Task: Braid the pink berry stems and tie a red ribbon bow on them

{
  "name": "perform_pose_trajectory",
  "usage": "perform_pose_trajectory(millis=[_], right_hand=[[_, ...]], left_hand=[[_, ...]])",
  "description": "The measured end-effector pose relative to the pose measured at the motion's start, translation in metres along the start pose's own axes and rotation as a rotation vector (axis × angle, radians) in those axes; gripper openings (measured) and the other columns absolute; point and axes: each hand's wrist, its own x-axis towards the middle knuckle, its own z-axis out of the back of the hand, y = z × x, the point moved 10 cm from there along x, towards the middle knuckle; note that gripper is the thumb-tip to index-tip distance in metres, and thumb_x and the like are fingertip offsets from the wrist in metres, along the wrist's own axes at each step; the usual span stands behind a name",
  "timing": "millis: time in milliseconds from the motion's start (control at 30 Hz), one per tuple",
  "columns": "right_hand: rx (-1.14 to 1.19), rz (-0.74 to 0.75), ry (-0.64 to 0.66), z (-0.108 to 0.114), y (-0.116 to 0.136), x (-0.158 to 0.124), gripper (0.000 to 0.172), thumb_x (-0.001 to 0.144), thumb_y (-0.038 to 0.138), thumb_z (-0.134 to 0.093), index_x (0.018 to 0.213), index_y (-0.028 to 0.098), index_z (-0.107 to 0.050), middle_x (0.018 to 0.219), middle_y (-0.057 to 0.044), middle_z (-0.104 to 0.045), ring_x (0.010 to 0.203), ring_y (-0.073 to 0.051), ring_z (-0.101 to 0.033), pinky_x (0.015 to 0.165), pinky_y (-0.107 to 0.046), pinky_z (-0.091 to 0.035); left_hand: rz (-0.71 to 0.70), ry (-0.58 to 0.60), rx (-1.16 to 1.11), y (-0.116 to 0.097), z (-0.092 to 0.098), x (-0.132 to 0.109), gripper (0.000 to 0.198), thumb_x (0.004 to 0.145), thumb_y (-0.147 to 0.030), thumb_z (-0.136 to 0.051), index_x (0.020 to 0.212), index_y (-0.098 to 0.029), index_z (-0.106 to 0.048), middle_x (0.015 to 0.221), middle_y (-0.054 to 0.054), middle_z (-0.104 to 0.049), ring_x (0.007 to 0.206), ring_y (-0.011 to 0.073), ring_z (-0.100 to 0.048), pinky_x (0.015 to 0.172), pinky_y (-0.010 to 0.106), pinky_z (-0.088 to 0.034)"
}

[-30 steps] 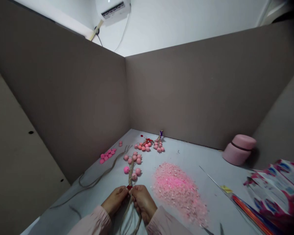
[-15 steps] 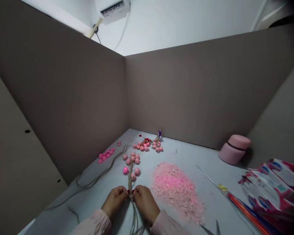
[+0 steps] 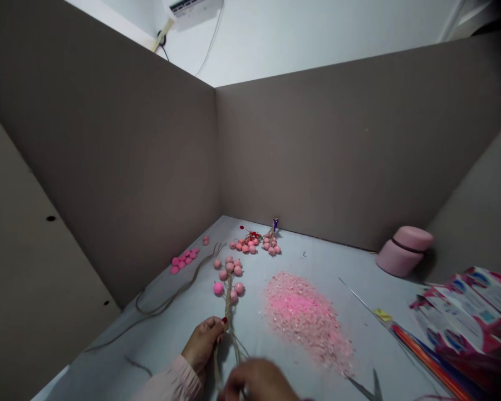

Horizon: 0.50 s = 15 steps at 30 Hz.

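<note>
I see the left hand (image 3: 204,342) pinching a braided tan cord with round pink beads (image 3: 228,303), ahead of it on the white tabletop (image 3: 187,303); the right hand (image 3: 261,381) is blurred, its grip I cannot tell. Rightward lies a pink granular heap (image 3: 309,317); beyond both hands stand flat brown panels (image 3: 325,150), a white wall (image 3: 317,30) above.

We identify a craft booth by panels (image 3: 338,150) beyond the left hand (image 3: 204,341), beads (image 3: 230,267) ahead and scissors (image 3: 377,384) to its right.
</note>
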Motion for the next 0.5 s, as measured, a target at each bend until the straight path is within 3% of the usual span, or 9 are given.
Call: perform_pose_trajectory(millis=[67, 133, 200, 300, 400, 500], right_hand=[[0.071, 0.021, -0.083, 0.026, 0.007, 0.01, 0.011, 0.073, 0.024, -0.052, 0.065, 0.024, -0.06, 0.069, 0.0, -0.062, 0.071, -0.017, -0.056, 0.066, -0.026, -0.039], [0.387, -0.045, -0.131, 0.034, 0.001, 0.023, 0.003, 0.073, 0.023, -0.054, 0.074, 0.022, -0.057, 0.071, 0.0, -0.061, 0.071, -0.013, -0.056, 0.069, -0.023, -0.04], [0.596, -0.2, -0.06, 0.012, -0.014, 0.032, 0.005, 0.072, 0.023, -0.055, 0.075, 0.021, -0.052, 0.061, 0.004, -0.057, 0.055, -0.01, -0.052, 0.055, -0.02, -0.04], [0.657, -0.365, 0.034, -0.024, -0.03, 0.036, 0.011, 0.075, 0.026, -0.05, 0.068, 0.021, -0.044, 0.044, 0.009, -0.043, 0.031, -0.006, -0.031, 0.034, -0.016, -0.024], [0.704, -0.495, 0.093, -0.042, -0.041, 0.033, 0.018, 0.075, 0.023, -0.05, 0.059, 0.019, -0.042, 0.037, 0.01, -0.035, 0.027, -0.003, -0.018, 0.031, -0.014, -0.009], [0.756, -0.551, 0.095, -0.043, -0.044, 0.031, 0.015, 0.071, 0.017, -0.051, 0.056, 0.016, -0.048, 0.035, 0.01, -0.033, 0.027, -0.002, -0.018, 0.031, -0.014, -0.005]], left_hand=[[-0.006, 0.01, -0.006, -0.003, -0.001, -0.002, 0.039, 0.046, -0.046, -0.07, 0.049, -0.02, -0.042, 0.036, -0.01, -0.037, 0.032, 0.0041, -0.029, 0.038, 0.018, -0.02], [-0.023, 0.026, 0.003, -0.008, -0.003, -0.004, 0.038, 0.048, -0.044, -0.07, 0.05, -0.019, -0.042, 0.037, -0.009, -0.039, 0.033, 0.0043, -0.031, 0.04, 0.018, -0.021], [-0.039, 0.043, 0.033, -0.011, -0.006, -0.005, 0.038, 0.05, -0.048, -0.068, 0.052, -0.02, -0.042, 0.037, -0.008, -0.041, 0.033, 0.0057, -0.034, 0.04, 0.019, -0.023], [-0.074, 0.057, 0.123, -0.015, -0.007, -0.004, 0.039, 0.05, -0.053, -0.063, 0.052, -0.021, -0.042, 0.038, -0.005, -0.046, 0.035, 0.0093, -0.038, 0.042, 0.022, -0.026], [-0.134, 0.049, 0.266, -0.023, -0.006, -0.004, 0.036, 0.052, -0.051, -0.06, 0.048, -0.02, -0.043, 0.04, -0.005, -0.044, 0.039, 0.0092, -0.037, 0.045, 0.023, -0.027], [-0.203, 0.036, 0.476, -0.036, -0.006, -0.009, 0.03, 0.059, -0.046, -0.054, 0.046, -0.02, -0.045, 0.042, -0.003, -0.045, 0.043, 0.0116, -0.039, 0.048, 0.024, -0.028]])
